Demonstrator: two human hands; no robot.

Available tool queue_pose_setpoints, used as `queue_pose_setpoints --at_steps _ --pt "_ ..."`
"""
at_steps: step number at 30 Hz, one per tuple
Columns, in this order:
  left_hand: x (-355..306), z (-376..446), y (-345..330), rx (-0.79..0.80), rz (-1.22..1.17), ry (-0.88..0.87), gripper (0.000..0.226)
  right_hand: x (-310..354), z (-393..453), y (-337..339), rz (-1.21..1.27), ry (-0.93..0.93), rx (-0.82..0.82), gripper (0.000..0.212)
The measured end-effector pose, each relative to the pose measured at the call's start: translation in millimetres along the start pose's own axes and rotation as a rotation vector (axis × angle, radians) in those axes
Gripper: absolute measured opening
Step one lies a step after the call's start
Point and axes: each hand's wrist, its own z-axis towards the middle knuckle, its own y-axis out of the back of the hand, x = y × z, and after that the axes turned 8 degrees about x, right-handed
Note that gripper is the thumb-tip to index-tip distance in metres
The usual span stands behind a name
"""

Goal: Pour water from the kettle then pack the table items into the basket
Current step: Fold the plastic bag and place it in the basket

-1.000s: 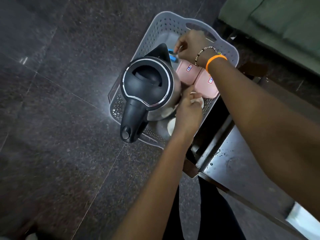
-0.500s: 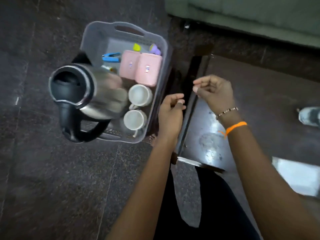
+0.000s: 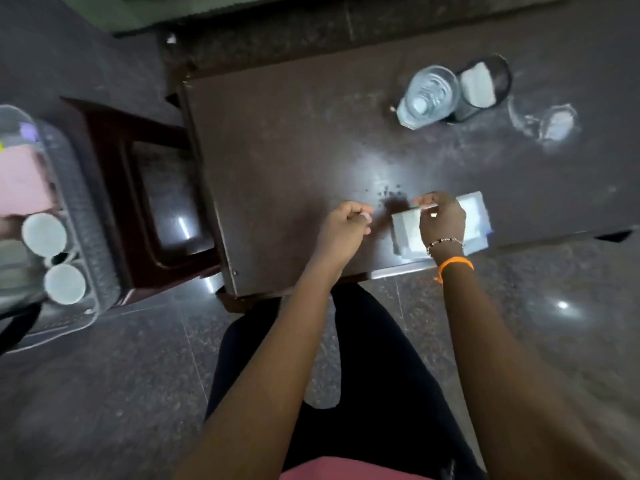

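The basket (image 3: 86, 237), already holding two cups (image 3: 45, 233), sits on a low stand left of the table (image 3: 294, 140). The right hand (image 3: 441, 225) hovers over a pale flat box (image 3: 478, 220), fingers curled, grip unclear; the left hand (image 3: 343, 230) is curled, empty. A hasty reach could topple the upright glass (image 3: 429, 95).

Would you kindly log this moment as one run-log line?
phase: packing | left hand: curled, empty, over table | right hand: over pale flat packet | basket: two cups inside
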Motion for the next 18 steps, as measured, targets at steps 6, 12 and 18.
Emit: queue_pose_setpoints --at_steps 6,12,18 --pt "14.5 21.5 -34.3 0.059 0.191 0.083 0.024 -54.5 30.7 6.0 -0.758 0.262 0.350 0.050" --pt "33.7 32.1 -27.3 0.019 0.185 0.131 0.018 -60.6 51.2 -0.3 -0.958 0.308 0.381 0.035" --pt "37.2 33.5 -2.3 -0.078 0.160 0.102 0.065 2.3 53.2 2.2 -0.506 0.324 0.669 0.019"
